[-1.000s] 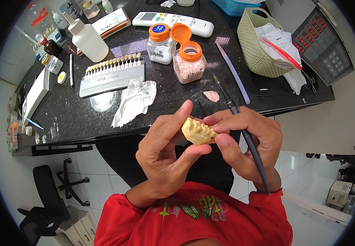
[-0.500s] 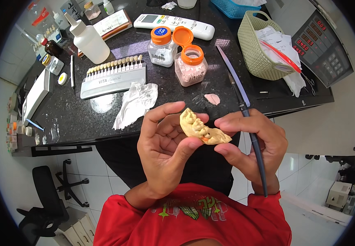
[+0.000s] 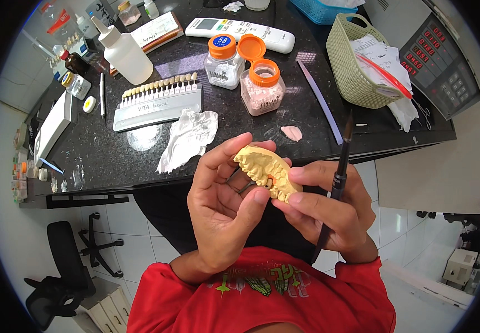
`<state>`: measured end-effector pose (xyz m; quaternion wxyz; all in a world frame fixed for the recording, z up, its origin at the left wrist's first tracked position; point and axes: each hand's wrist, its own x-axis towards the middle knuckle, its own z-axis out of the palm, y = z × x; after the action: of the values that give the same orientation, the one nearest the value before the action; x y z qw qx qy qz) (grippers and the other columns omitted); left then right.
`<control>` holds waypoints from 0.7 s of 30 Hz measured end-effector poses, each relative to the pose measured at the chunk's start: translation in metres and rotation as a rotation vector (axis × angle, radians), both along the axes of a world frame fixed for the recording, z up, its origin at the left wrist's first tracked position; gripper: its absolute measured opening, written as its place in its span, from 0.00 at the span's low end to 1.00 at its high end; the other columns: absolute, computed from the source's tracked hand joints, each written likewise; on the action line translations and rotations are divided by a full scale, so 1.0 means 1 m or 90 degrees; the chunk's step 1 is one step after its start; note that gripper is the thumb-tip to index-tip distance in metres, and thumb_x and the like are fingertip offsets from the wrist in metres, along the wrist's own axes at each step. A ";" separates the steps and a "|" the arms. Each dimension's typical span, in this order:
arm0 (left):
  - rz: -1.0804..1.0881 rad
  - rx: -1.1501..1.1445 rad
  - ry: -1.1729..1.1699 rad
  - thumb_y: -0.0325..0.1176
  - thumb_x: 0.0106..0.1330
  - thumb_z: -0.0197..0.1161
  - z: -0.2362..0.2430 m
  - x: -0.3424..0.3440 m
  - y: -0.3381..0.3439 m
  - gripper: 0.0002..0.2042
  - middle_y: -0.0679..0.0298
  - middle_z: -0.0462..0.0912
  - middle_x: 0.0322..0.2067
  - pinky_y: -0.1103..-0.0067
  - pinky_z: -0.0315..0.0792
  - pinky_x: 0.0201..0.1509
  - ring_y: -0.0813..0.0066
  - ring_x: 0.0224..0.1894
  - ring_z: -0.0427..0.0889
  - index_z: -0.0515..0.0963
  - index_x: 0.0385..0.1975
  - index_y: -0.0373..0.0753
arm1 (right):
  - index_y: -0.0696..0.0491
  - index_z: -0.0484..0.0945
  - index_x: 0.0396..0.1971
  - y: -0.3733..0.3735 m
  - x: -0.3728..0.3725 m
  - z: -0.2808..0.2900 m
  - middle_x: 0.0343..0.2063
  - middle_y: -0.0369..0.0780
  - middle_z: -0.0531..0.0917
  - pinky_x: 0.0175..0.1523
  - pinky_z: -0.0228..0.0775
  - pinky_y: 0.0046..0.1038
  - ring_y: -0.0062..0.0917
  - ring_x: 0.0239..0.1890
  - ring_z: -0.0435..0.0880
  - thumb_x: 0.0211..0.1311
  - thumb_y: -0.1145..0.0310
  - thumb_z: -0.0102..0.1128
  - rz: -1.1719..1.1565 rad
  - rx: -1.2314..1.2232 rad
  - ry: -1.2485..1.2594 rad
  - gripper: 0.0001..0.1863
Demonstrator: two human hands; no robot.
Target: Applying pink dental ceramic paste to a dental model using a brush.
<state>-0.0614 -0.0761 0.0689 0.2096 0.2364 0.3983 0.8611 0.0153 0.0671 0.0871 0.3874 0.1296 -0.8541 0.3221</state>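
A yellow plaster dental cast (image 3: 263, 167) is held up before me, its row of teeth turned upward, with a small orange-red spot on its inner side. My left hand (image 3: 217, 208) grips its left end, thumb below and fingers behind. The fingertips of my right hand (image 3: 337, 213) pinch the right end. That hand also holds a dark-handled brush (image 3: 338, 186), its tip pointing up and away from the cast. On the black table just beyond lies a flat pink piece (image 3: 291, 133). Behind it stands an uncapped jar of pink material (image 3: 263, 97).
A tooth shade guide (image 3: 159, 111) and crumpled tissue (image 3: 190, 139) lie left of centre. Near them stand a squeeze bottle (image 3: 129, 58) and orange-capped jar (image 3: 222, 72). Rightward are a lilac strip (image 3: 320, 102), woven basket (image 3: 356, 83) and control panel (image 3: 439, 64). A remote (image 3: 242, 34) lies behind.
The cast has been turned, so its inner side and tooth row now face up. My right hand's grip has shifted along it, and the brush has swung so its tip stands nearer upright.
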 end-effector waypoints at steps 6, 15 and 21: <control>0.010 -0.002 0.019 0.14 0.61 0.54 -0.002 0.000 0.002 0.26 0.44 0.71 0.54 0.70 0.72 0.59 0.57 0.54 0.77 0.58 0.61 0.29 | 0.55 0.79 0.40 -0.002 -0.003 -0.007 0.43 0.44 0.79 0.42 0.79 0.30 0.34 0.42 0.81 0.47 0.77 0.69 0.032 0.014 0.051 0.17; -0.017 0.061 -0.024 0.13 0.61 0.51 -0.003 -0.003 0.001 0.25 0.40 0.71 0.54 0.70 0.73 0.58 0.56 0.52 0.78 0.54 0.58 0.31 | 0.53 0.72 0.39 0.003 0.000 0.001 0.46 0.49 0.77 0.45 0.79 0.33 0.38 0.46 0.80 0.43 0.69 0.77 0.100 -0.073 -0.032 0.24; -0.115 -0.038 -0.053 0.15 0.62 0.54 0.002 -0.013 -0.009 0.14 0.49 0.73 0.50 0.75 0.73 0.56 0.66 0.51 0.78 0.63 0.46 0.31 | 0.49 0.59 0.38 0.014 -0.013 0.000 0.54 0.65 0.69 0.58 0.70 0.40 0.49 0.57 0.74 0.36 0.64 0.82 0.193 -0.205 -0.117 0.37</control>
<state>-0.0744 -0.0849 0.0705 0.3097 0.2288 0.3915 0.8358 0.0022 0.0811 0.0872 0.2707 0.1629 -0.7942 0.5191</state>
